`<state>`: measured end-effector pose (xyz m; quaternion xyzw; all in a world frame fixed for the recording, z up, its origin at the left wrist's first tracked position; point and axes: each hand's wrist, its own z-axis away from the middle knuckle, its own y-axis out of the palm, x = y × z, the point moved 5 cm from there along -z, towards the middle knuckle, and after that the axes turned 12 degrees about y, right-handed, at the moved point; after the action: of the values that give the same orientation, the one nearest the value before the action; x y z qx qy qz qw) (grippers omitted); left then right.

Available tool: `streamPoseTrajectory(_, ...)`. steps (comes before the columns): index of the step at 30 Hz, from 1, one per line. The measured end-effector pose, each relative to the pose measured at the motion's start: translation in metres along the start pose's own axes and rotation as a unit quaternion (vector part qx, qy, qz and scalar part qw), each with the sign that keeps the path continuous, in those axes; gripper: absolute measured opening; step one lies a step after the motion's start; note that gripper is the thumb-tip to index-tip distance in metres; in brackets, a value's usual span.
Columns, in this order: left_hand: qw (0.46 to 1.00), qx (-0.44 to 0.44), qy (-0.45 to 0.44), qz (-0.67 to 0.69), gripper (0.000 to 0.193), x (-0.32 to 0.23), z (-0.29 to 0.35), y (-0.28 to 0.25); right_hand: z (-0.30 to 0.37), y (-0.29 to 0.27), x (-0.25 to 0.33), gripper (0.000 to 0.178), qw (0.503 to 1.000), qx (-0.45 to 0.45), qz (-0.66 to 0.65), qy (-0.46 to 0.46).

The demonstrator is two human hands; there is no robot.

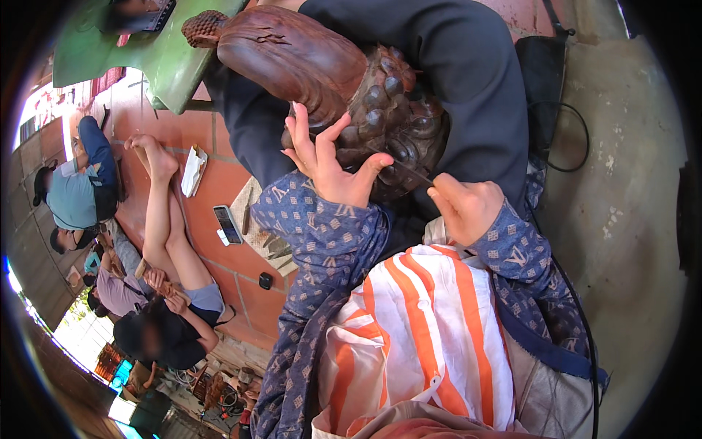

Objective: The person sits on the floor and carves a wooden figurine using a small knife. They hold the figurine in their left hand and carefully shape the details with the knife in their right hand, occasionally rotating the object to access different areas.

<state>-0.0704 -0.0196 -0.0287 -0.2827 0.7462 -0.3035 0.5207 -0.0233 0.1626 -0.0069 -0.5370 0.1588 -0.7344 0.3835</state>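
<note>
A dark brown carved wooden statue (296,55), with a knobbly rounded head and smooth draped folds, lies across my lap. Its rounded, lumpy base points toward my hands. In my right hand (468,208), closed in a pinch, is a thin dark rod-like tool (412,173) whose far end meets the carved base; its exact kind does not show. My left hand (336,164) is beside the base with fingers spread. The left thumb reaches to the tool's far end, and whether it touches the tool is unclear.
On the tiled floor to my left are a phone (228,224), a small black case (265,280), a white packet (193,171) and a board (252,219) with several hand tools. Other people (164,329) sit farther left. A green table (139,44) stands at upper left; a black cable (574,293) runs at my right.
</note>
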Motion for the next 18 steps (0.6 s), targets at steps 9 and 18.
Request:
streamPoseTrajectory(9,1.000,0.010,0.000,-0.009,0.077,0.0001,0.0002,-0.0006,0.0011,-0.0023,0.0021,0.015,1.000,0.003,0.021,0.002)
streamPoseTrajectory(18,1.000,-0.001,-0.004,0.003,0.076,0.0018,0.0006,-0.0018,0.0016,-0.0026,0.0037,0.015,1.000,-0.003,0.031,0.004)
